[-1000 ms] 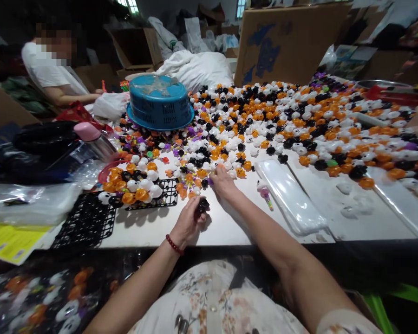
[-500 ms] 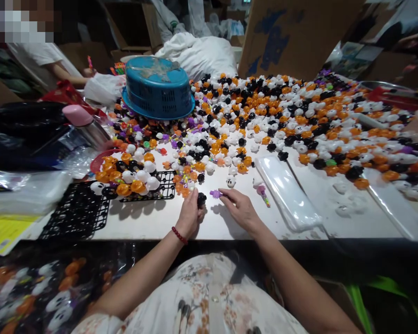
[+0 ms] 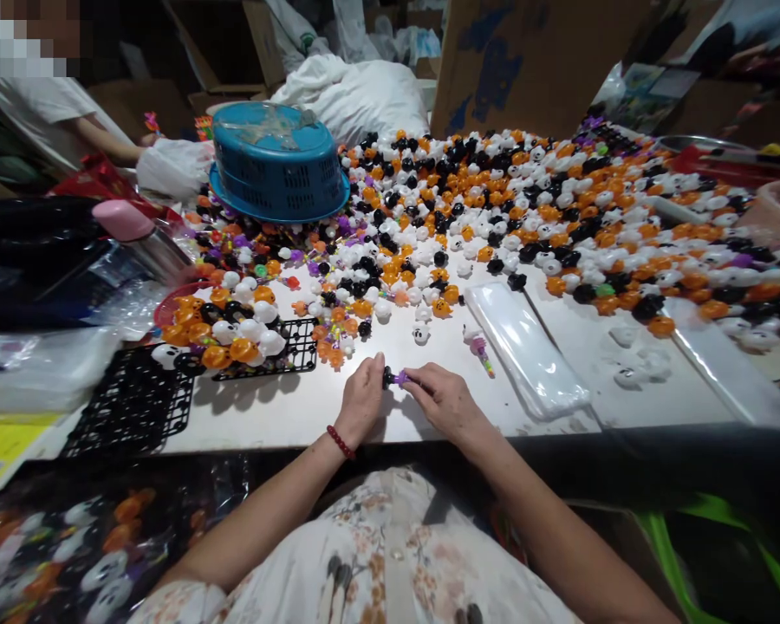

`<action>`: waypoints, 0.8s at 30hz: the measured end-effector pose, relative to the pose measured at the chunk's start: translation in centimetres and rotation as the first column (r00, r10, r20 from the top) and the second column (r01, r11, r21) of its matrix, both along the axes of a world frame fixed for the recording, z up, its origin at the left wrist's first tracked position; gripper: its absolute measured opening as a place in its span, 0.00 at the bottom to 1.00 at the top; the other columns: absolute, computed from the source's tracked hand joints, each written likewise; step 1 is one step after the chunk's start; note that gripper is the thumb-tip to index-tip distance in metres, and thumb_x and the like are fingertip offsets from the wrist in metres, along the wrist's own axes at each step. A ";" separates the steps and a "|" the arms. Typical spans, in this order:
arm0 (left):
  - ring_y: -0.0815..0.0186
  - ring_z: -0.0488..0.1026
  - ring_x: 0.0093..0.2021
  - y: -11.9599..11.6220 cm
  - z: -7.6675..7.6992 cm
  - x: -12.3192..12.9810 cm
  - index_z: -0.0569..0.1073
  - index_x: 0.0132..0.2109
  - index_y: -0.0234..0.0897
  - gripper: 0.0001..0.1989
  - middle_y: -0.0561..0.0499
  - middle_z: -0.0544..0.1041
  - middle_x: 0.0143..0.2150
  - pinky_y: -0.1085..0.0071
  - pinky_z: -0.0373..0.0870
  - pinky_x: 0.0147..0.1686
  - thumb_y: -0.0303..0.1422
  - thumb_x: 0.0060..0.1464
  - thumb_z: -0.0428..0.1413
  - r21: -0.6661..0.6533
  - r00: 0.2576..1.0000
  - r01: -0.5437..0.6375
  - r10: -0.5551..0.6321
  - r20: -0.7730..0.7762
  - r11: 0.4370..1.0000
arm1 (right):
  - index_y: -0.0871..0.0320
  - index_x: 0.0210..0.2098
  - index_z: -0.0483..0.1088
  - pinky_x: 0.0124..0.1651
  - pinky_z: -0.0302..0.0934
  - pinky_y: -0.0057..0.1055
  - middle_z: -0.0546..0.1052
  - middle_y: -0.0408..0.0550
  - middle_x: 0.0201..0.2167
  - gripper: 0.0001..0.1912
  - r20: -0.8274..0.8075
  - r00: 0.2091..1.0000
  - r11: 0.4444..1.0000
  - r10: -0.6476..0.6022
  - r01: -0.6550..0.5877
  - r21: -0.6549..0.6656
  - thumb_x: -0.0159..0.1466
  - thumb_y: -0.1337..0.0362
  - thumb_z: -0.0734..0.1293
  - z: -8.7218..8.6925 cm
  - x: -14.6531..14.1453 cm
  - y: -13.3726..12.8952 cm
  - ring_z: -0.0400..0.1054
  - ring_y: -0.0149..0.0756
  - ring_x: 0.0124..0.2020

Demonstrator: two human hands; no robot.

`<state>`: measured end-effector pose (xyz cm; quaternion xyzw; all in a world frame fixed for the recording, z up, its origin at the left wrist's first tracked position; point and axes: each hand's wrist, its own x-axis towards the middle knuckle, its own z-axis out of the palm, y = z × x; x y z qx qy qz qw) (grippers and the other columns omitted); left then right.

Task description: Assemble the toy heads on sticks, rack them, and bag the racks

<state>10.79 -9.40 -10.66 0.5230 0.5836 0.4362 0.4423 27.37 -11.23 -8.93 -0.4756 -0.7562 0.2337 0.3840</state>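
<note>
Near the front edge of the white table, my left hand (image 3: 362, 398) is closed on a small black piece (image 3: 387, 378). My right hand (image 3: 440, 400) pinches a small purple piece (image 3: 400, 379) from the right. The two pieces meet between my hands. Just beyond them lies a white ghost-faced piece (image 3: 421, 333). A purple-topped stick with coloured beads (image 3: 483, 355) lies to the right, beside a stack of clear plastic bags (image 3: 526, 351). A pile of orange, black and white pieces (image 3: 494, 186) spreads across the back.
A blue basket (image 3: 278, 165) stands upside down at the back left. Black grid racks (image 3: 130, 399) lie at the left, one bearing assembled pieces. A pink-capped bottle (image 3: 139, 234) leans behind them. A person in white (image 3: 45, 95) is at the far left.
The purple piece and the black piece were apart and now touch. My hands have come closer together. The whole view has shifted slightly.
</note>
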 end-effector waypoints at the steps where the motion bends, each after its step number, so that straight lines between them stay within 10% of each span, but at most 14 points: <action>1: 0.68 0.59 0.29 -0.1 0.1 0.2 0.62 0.28 0.39 0.22 0.56 0.62 0.26 0.70 0.58 0.32 0.49 0.64 0.46 0.013 0.998 0.013 -0.013 -0.058 1.000 | 0.56 0.42 0.77 0.39 0.66 0.31 0.76 0.49 0.32 0.09 0.002 1.000 1.000 0.002 -0.002 0.006 0.69 0.65 0.64 0.0 -0.3 -0.2 0.72 0.36 0.34; 12: 0.64 0.66 0.32 0.7 -0.2 2.7 0.66 0.33 0.39 0.24 0.52 0.69 0.29 0.67 0.63 0.35 0.48 0.68 0.37 -0.023 0.977 0.106 -0.108 -0.184 0.994 | 0.56 0.44 0.77 0.41 0.68 0.32 0.78 0.49 0.34 0.11 -0.120 0.983 0.988 -0.140 0.131 -0.080 0.69 0.63 0.63 -1.5 1.8 -0.1 0.73 0.37 0.36; 19: 0.57 0.69 0.49 7.0 -0.8 6.1 0.68 0.55 0.41 0.19 0.43 0.67 0.53 0.62 0.67 0.49 0.39 0.59 0.57 0.204 0.903 0.239 -0.140 -0.405 0.949 | 0.59 0.48 0.75 0.55 0.62 0.50 0.74 0.60 0.51 0.15 0.250 0.818 0.849 -0.518 0.457 0.265 0.67 0.64 0.61 -2.8 7.1 3.7 0.65 0.51 0.52; 24: 0.56 0.68 0.51 6.8 -1.2 6.0 0.72 0.51 0.40 0.15 0.44 0.69 0.46 0.59 0.64 0.54 0.28 0.56 0.56 0.147 0.943 0.234 -0.188 -0.274 0.961 | 0.61 0.53 0.73 0.57 0.61 0.51 0.72 0.62 0.51 0.17 0.232 0.855 0.855 -0.465 0.365 0.367 0.68 0.67 0.59 -2.4 4.7 5.7 0.63 0.52 0.53</action>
